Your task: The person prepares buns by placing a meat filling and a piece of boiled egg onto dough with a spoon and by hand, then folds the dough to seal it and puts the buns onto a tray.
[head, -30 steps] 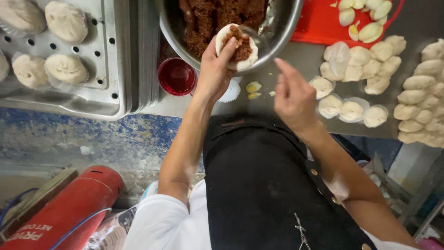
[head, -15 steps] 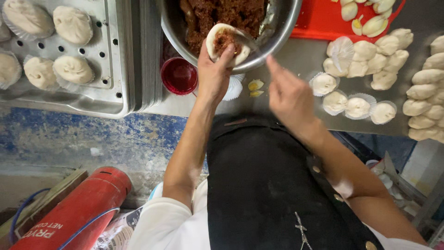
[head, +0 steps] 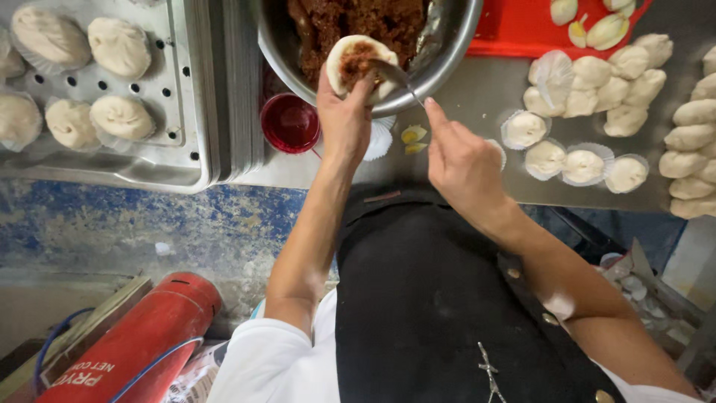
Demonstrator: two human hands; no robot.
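1. The left hand [head: 344, 119] cupped a round white dough wrapper [head: 359, 66] at upper centre, over the steel bowl [head: 455, 52], catching spills.
2. The right hand [head: 464, 160] pinched a metal spoon [head: 395, 75], pressing brown filling in.

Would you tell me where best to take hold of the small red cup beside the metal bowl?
Grip the red cup by its round rim, coming straight down from above. It stands upright, wedged between the perforated tray and the metal bowl, whose rim overhangs it, so the sides look hard to reach.
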